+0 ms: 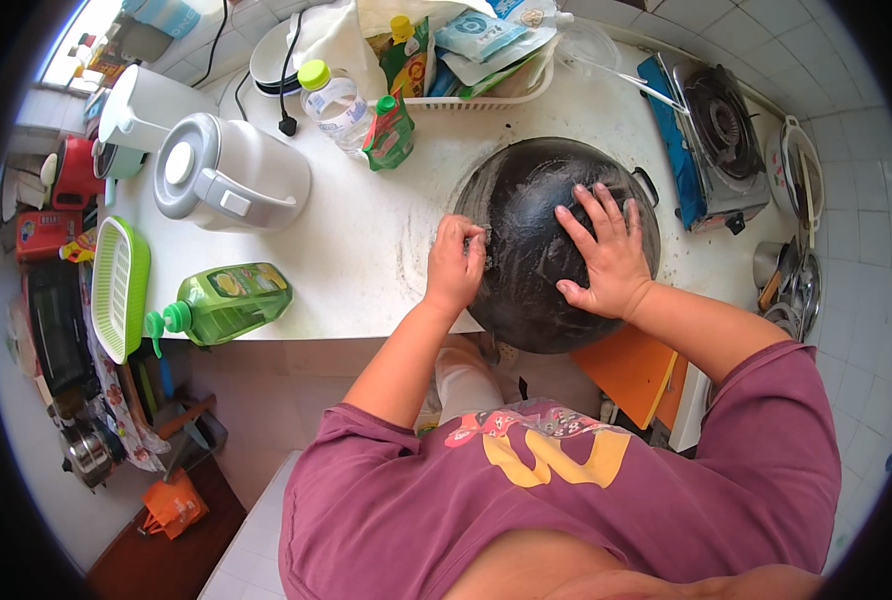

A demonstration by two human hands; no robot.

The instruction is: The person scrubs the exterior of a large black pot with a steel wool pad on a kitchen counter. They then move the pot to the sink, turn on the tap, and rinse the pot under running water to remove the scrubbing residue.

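Note:
A black wok lies upside down on the white countertop, its rounded outside streaked with grey smears. At the wok's left side my left hand is curled with the fingers drawn in. Something grey and coarse shows beside those fingertips, too small to name, and the palm is hidden. My right hand rests on the right part of the wok with its fingers spread and nothing in it. A black loop handle sticks out at the wok's right rim. Dark specks and grey smudges mark the counter around it.
To the left are a green dish-soap pump bottle lying down, a lidded grey-white jug and a green-white basket. Behind stand a plastic bottle and a filled white basket. A portable gas stove is at right.

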